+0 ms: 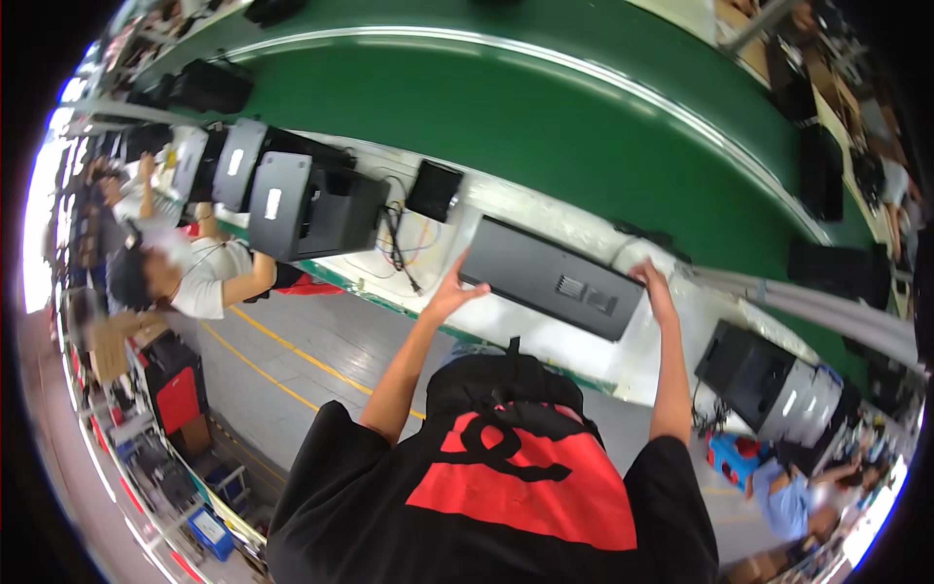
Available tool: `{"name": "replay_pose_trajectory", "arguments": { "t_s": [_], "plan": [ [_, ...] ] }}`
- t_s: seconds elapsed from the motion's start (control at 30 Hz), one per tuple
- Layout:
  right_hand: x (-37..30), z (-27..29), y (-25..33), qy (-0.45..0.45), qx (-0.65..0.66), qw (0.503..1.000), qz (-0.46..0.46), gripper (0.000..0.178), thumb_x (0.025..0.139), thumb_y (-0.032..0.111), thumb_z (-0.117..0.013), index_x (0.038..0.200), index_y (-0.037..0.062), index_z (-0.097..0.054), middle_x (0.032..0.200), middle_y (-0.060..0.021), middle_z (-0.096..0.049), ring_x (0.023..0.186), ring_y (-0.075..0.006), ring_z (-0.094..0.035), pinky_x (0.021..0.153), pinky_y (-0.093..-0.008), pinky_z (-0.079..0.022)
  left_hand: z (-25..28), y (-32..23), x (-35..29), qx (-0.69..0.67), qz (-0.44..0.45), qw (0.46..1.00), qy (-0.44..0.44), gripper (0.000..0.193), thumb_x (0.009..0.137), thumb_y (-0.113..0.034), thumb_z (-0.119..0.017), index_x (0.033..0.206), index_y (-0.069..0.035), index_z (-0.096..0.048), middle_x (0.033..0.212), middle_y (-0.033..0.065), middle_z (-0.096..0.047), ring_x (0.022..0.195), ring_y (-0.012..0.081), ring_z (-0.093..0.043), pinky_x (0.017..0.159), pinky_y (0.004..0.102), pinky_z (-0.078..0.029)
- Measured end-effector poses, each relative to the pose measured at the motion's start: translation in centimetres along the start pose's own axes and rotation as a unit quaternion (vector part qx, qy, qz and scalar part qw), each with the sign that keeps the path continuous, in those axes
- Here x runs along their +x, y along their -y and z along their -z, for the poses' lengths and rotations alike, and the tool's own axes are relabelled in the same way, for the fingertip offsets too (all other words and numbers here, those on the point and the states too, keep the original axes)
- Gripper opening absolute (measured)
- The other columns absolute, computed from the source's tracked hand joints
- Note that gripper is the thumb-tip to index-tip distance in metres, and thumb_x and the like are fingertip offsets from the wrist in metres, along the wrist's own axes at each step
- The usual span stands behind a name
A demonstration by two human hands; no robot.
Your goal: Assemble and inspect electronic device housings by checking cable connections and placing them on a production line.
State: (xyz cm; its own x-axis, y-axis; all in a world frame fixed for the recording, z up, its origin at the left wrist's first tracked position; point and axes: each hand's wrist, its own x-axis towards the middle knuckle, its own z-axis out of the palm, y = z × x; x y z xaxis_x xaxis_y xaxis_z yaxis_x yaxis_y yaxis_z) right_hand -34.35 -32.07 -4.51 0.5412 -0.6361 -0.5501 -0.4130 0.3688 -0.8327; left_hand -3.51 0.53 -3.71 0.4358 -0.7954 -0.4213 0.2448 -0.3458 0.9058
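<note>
A long dark grey box lies across the white bench in front of me. Vent slots and a recessed panel show in its upper face, towards the right end. My left hand grips the left end, thumb over the near edge and fingers round the side. At the far right corner, my right hand has its fingers bent against the edge; part of them is hidden behind the box. Just left of the box lie a black power cord and a small black square item.
Large grey-and-black cabinets stand on the bench to the left, beside a seated co-worker in a white shirt. Another black cabinet is at the right. A green conveyor belt runs behind the bench. A grey pole slants in from the right.
</note>
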Motion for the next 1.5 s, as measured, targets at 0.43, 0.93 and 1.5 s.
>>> {"name": "replay_pose_trajectory", "arguments": {
  "t_s": [0.43,0.93,1.5],
  "plan": [
    [-1.4,-5.3,3.1,-0.159,0.245,0.956,0.041,0.077,0.090,0.054,-0.051,0.131,-0.0110,-0.042,0.136,-0.0173,-0.044,0.127,-0.0240,-0.040,0.107,-0.0324,-0.027,-0.3,-1.3,1.8,-0.162,-0.013,0.975,-0.149,0.047,0.086,-0.024,-0.068,0.124,-0.001,-0.052,0.118,0.0055,-0.058,0.113,0.0160,-0.051,0.099,0.0319,-0.038],
    [5.9,-8.8,38.2,-0.081,0.271,0.959,-0.002,0.023,0.082,0.008,-0.069,0.100,-0.0019,-0.061,0.101,-0.0122,-0.064,0.092,-0.0237,-0.064,0.081,-0.0341,-0.052,8.5,-16.5,1.3,-0.407,-0.221,0.845,-0.268,0.037,0.093,-0.024,-0.052,0.120,0.002,-0.052,0.121,0.0133,-0.056,0.119,0.0214,-0.050,0.101,0.0337,-0.039],
    [23.8,3.4,26.8,-0.186,0.590,0.785,0.038,0.018,0.088,0.016,-0.063,0.100,0.0020,-0.062,0.117,-0.0152,-0.060,0.108,-0.0344,-0.055,0.098,-0.0509,-0.042,20.1,-14.5,-0.3,-0.780,-0.370,0.444,-0.240,0.053,0.085,-0.024,-0.064,0.126,0.005,-0.047,0.131,0.0172,-0.050,0.123,0.0326,-0.045,0.106,0.0488,-0.035]
  ]
}}
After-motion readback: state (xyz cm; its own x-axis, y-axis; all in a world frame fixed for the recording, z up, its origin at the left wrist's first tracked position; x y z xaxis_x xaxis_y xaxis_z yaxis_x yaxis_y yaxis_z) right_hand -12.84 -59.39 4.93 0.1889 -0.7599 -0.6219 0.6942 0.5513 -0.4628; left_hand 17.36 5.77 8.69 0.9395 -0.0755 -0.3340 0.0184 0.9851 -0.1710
